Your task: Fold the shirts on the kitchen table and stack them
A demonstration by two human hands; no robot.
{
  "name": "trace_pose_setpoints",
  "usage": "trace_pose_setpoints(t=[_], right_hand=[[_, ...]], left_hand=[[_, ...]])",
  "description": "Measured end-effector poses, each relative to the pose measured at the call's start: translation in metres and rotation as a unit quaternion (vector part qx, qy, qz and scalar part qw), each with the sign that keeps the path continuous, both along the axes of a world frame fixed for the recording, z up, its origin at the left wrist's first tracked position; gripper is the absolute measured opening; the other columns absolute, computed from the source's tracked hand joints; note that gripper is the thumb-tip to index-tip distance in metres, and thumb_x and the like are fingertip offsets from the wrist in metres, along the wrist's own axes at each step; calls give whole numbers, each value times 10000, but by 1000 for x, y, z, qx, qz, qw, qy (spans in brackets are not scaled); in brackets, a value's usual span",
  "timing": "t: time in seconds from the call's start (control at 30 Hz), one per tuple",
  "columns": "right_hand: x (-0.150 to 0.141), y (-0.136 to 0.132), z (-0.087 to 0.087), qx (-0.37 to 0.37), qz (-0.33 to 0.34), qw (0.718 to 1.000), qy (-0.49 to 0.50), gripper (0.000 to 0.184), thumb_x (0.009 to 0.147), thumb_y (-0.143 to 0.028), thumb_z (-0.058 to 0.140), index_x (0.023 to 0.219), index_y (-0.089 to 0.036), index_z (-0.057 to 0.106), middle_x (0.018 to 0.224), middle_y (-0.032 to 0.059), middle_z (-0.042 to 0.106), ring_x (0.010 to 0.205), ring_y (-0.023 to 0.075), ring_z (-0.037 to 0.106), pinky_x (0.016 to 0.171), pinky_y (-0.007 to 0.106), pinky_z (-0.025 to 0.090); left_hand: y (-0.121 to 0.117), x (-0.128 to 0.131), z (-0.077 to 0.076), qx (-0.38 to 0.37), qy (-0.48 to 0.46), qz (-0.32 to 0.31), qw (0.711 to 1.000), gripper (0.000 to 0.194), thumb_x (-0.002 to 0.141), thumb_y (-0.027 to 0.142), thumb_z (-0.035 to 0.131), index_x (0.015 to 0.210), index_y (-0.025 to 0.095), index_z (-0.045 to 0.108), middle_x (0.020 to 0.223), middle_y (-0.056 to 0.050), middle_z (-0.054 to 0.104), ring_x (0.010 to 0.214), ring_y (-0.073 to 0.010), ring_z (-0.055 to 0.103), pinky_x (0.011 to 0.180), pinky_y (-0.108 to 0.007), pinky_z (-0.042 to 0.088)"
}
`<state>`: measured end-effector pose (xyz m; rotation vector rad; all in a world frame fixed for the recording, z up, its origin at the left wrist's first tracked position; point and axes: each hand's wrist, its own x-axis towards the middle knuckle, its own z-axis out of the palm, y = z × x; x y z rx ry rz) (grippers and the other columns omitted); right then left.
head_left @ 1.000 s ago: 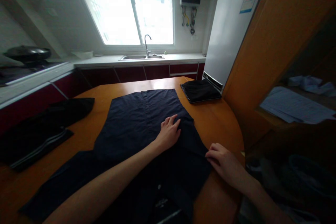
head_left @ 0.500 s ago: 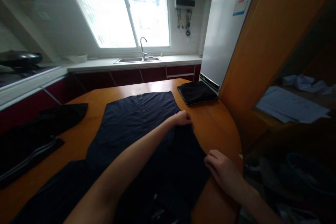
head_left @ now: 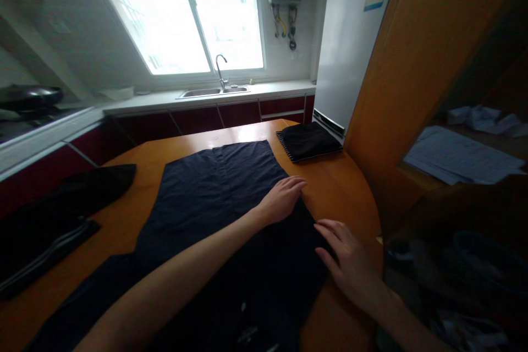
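Observation:
A dark navy shirt (head_left: 214, 198) lies spread flat on the round wooden table (head_left: 342, 192). My left hand (head_left: 282, 198) reaches across it and rests flat on the shirt's right edge, fingers stretched out and holding nothing. My right hand (head_left: 344, 256) lies lower on the same edge, near the table's right rim, with its fingers extended over the cloth. A button shows at the shirt's near end.
A folded black garment (head_left: 309, 141) sits at the table's far right by a white fridge (head_left: 350, 38). More dark clothes (head_left: 53, 214) lie at the left. A counter with sink (head_left: 214, 91) runs under the window. Papers (head_left: 462, 157) rest on a shelf at right.
My left hand slid right to the shirt's edge, bunched there, then flattened out. My right hand uncurled and now lies flat on the edge. The camera shifted slightly.

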<state>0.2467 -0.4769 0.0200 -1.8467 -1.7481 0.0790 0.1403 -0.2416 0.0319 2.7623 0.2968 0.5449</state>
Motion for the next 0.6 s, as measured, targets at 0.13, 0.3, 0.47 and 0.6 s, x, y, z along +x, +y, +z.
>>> trace_pose_setpoints(t=[0.13,0.3,0.47,0.6], right_hand=[[-13,9,-10,-60,33,997,-40,717,986,-512,495,1595,-207,272,1641,129,283,1512,299,240,1207,541,271],[-16,5,-19,-123,33,989,-75,814,961,-640,460,1583,-140,300,1645,160,215,1527,303,181,1233,540,191],[-8,-2,-6,-145,15,988,-58,767,1012,-605,340,1574,-85,298,1629,175,251,1527,287,180,1234,529,197],[-8,21,9,-103,-12,993,-48,725,1033,-554,307,1588,-90,260,1634,178,242,1531,281,160,1227,542,203]], left_hand=[[-9,-13,-9,-3,96,-45,994,540,1034,388,434,1555,280,340,1630,-68,318,1536,-246,183,1230,-502,116],[-4,-13,-22,-2,86,-9,996,601,1039,466,401,1587,260,269,1652,-90,233,1540,-251,155,1234,-501,62],[3,-11,-25,-12,98,54,994,567,1053,400,318,1585,211,273,1645,-103,253,1542,-265,142,1228,-535,48],[5,-12,-27,-3,104,69,992,589,1035,378,333,1582,167,273,1650,-124,228,1544,-281,122,1221,-559,73]])
